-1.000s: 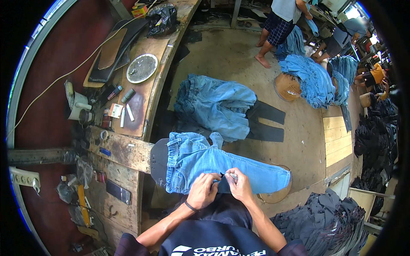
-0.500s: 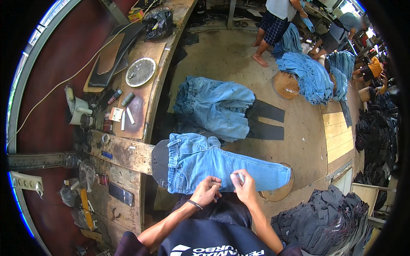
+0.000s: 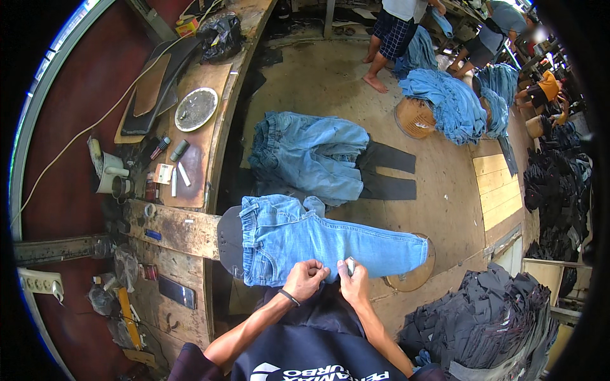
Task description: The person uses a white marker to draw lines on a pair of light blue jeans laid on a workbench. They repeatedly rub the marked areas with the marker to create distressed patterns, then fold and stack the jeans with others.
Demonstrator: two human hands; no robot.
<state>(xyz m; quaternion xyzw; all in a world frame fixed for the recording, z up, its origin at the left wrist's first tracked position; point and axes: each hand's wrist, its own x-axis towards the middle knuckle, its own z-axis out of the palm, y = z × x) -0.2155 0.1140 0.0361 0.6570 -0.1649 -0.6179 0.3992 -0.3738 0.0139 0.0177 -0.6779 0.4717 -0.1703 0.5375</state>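
Observation:
A pair of light-blue jeans (image 3: 330,238) with an elastic waist lies over a narrow support whose dark rounded end (image 3: 230,238) sticks out past the waistband. At the near edge of the jeans, my left hand (image 3: 304,280) is closed, its fingertips pinching the cloth. Just to its right, my right hand (image 3: 354,282) is curled around a small whitish-grey object (image 3: 350,264), mostly hidden by the fingers, so its kind is unclear. Beyond, more blue jeans (image 3: 311,155) are heaped over black trousers (image 3: 391,171).
A wooden workbench (image 3: 171,228) on the left carries a round dish (image 3: 196,109), a phone (image 3: 176,291) and small bottles. A pile of dark cloth (image 3: 476,317) stands at lower right. Two people work near denim heaps (image 3: 445,105) at the back; another bends farther right.
My left hand has slid slightly right along the jeans' edge, narrowing the gap between my hands. The whole view has shifted a little, with the scene appearing farther left.

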